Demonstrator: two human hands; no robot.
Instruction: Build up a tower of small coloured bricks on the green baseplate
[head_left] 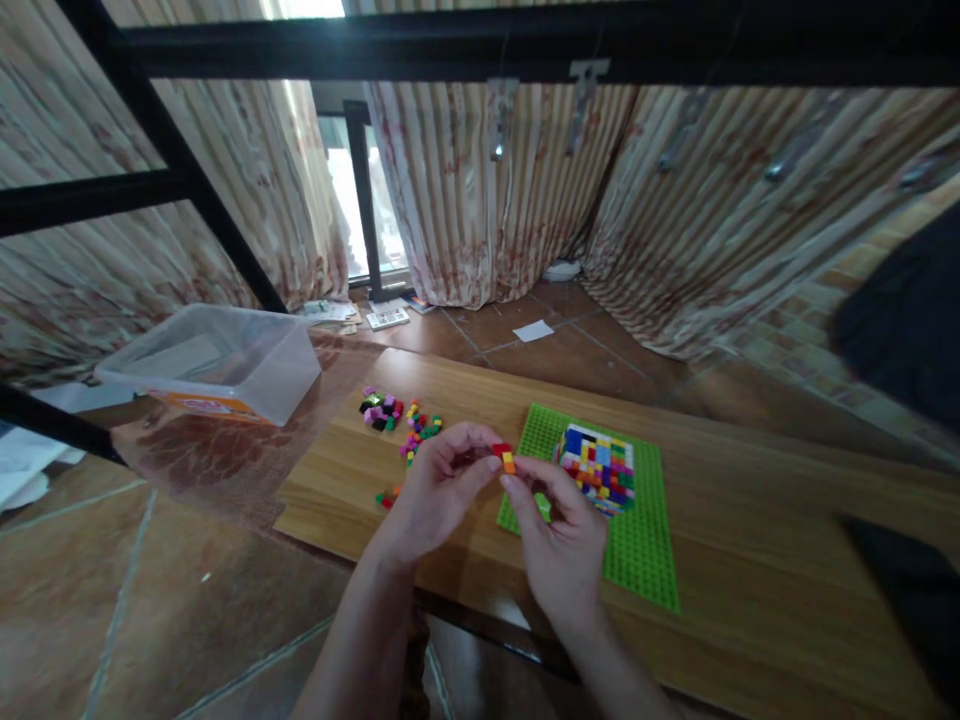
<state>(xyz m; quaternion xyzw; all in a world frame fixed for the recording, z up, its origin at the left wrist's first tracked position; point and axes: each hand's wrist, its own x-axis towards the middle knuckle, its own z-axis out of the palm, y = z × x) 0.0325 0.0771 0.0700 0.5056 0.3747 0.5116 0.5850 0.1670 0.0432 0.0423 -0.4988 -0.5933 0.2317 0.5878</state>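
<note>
My left hand (pixel 442 485) and my right hand (pixel 562 525) meet above the wooden table (pixel 465 560). Between the fingertips of my left hand is a red brick (pixel 498 450). My right thumb and finger pinch an orange-yellow brick (pixel 508 463), which touches the red one; whether the two are joined I cannot tell. Behind my right hand lies a green baseplate (pixel 645 540), bearing a block built of many-coloured bricks (pixel 600 460). Loose small bricks (pixel 381 408) lie in piles to the left, some partly hidden by my left hand.
A clear plastic bin (pixel 277 370) stands off the table's left end. A dark flat object (pixel 900 600) lies at the right. Black metal bars (pixel 450 45) cross above, with curtains (pixel 480 200) behind. Papers (pixel 534 331) lie on the tiled floor.
</note>
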